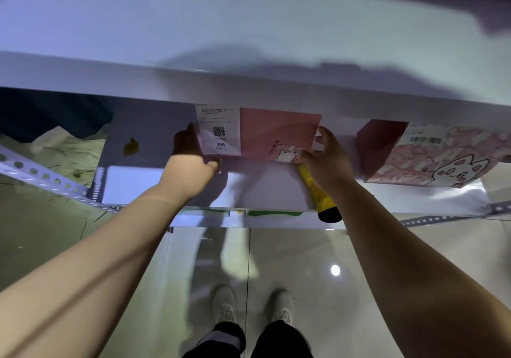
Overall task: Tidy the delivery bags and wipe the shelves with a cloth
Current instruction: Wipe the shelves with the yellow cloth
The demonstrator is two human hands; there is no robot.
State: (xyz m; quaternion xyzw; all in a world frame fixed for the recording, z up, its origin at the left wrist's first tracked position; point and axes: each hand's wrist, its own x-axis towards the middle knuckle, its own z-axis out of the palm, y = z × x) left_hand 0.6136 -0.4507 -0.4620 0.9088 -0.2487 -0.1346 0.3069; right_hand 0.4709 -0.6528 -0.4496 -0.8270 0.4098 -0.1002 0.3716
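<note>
Left hand (pixel 190 161): grips the left side of the pink delivery bag (pixel 279 133), with the fingers round the side in shadow and the thumb at the lower front corner.
Right hand (pixel 323 158): grips the bag's right edge, thumb raised along the side and fingers curled onto the front near the printed cartoon.
Pink delivery bag: stands upright on the lower shelf (pixel 143 180) between the two hands, its top hidden by the front edge of the upper shelf (pixel 193 39).
Receipt (pixel 219 133): white slip on the bag's left front, showing a QR code and the number 366.
Yellow cloth (pixel 318 194): comes out from under the right palm and lies across the lower shelf, its dark end hanging over the front edge. Whether the hand holds it cannot be told.
Second bag (pixel 431 155): pink with a cartoon cat, lying tilted on the same shelf, to the right and apart from the first bag.
Yellow mark (pixel 130 146): on the shelf left of the left hand.
Floor (pixel 290 261): glossy tiles, with the person's shoes (pixel 226 305) below the shelf.
</note>
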